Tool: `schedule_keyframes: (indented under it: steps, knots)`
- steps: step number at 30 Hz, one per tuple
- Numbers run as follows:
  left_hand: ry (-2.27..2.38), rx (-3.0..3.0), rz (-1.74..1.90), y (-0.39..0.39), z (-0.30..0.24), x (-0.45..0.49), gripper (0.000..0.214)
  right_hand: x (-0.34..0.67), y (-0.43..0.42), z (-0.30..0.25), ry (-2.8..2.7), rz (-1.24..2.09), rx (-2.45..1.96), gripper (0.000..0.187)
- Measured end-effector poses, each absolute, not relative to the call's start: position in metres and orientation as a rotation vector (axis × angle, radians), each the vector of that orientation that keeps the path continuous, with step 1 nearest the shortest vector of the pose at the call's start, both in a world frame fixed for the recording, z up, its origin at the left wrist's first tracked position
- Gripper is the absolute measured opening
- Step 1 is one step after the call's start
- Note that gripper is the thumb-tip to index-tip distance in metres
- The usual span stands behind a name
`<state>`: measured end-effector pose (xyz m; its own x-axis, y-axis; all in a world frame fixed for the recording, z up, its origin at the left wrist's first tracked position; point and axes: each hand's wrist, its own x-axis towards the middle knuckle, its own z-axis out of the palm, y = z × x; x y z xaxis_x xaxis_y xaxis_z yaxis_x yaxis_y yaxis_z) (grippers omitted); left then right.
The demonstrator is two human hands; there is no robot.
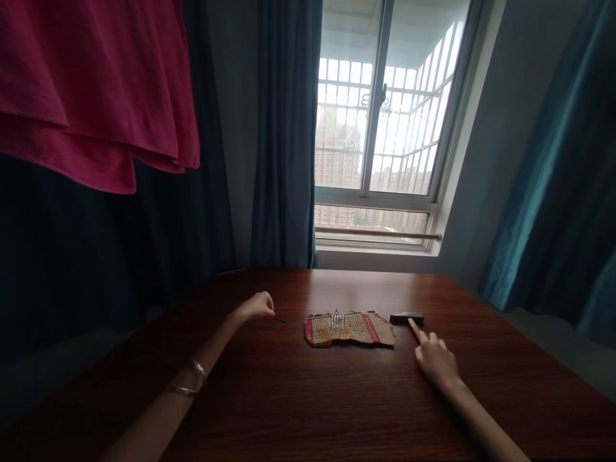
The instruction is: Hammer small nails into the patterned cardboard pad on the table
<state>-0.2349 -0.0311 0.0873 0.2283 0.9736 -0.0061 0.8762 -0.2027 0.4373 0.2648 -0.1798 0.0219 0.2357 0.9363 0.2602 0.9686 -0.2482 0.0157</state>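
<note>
My left hand is closed in a pinch low over the table, left of the cardboard. Thin dark nails show at its fingertips; whether one is between the fingers is too small to tell. A flat, torn piece of cardboard with red bands and many small holes lies in the middle. Several nails stand upright in a cluster on it. My right hand is wrapped round the wooden handle of a hammer. The hammer's dark head rests at or just above the tabletop, right of the cardboard.
The brown wooden table reaches to the wall below a barred window. Blue curtains hang at both sides. A pink cloth hangs at the upper left, above table height.
</note>
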Motion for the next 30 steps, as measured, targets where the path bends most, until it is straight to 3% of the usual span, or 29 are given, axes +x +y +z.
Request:
schedule_keyframes:
  steps: [5, 22, 30]
  knots:
    - [1.716, 2.202, 0.159, -0.048, 0.079, -0.246, 0.02, 0.274, -0.183, 0.037, -1.751, -0.16, -2.276, 0.039]
    - [1.969, 2.305, 0.208, -0.069, 0.069, -0.219, 0.006, 0.248, -0.224, 0.074, -1.753, -0.006, -1.931, 0.029]
    - [1.965, 2.4, 0.057, -0.073, 0.063, -0.217, 0.013, 0.246, -0.222, 0.071, -1.765, 0.064, -1.856, 0.028]
